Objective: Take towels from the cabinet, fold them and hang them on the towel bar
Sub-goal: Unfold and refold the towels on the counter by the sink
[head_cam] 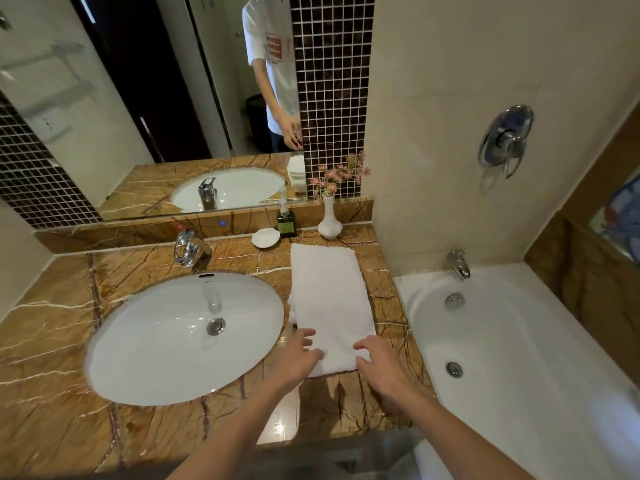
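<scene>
Bathroom, brown marble table (52, 358) on the left, white bathtub (519, 341) beside it. Oval sink (156, 341) sunk into the table's left half. White towel (329, 296) laid flat on the dry stone between sink and bathtub, already down to one long strip; probably kept there for a firm surface to crease against. Down on its near corners, left hand (298, 355) and right hand (381, 367), fingers (362, 348) loosely spread, touching cloth, no pinch plain to see. Looked set to lift that near end for the next fold.
</scene>
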`<control>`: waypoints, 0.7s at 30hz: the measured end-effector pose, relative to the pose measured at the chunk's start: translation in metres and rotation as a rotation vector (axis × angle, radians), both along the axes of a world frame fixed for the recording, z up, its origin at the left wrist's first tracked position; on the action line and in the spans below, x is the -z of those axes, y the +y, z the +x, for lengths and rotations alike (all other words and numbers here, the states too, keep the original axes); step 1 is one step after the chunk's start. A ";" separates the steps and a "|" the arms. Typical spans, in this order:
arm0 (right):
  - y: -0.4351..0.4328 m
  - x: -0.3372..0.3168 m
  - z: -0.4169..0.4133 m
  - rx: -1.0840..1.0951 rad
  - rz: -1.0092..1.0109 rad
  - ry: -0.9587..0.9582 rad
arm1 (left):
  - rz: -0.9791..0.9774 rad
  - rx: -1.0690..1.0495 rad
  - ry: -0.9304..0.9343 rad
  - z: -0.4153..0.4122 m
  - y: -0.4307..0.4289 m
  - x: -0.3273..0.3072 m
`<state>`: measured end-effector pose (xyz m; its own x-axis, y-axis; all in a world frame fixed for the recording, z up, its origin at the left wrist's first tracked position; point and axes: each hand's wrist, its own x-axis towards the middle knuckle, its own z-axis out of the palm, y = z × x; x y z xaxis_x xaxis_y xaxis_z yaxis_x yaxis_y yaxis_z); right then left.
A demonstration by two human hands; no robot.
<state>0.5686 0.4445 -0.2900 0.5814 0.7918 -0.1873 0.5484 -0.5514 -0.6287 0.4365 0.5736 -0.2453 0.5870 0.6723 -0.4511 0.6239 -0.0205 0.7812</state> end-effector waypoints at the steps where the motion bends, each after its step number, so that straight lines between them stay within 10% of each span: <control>1: 0.003 -0.001 0.000 -0.003 -0.007 0.001 | 0.009 -0.010 -0.018 0.001 0.005 0.000; 21: 0.102 -0.024 0.079 -0.001 -0.047 0.018 | 0.160 -0.043 -0.041 0.057 0.086 -0.013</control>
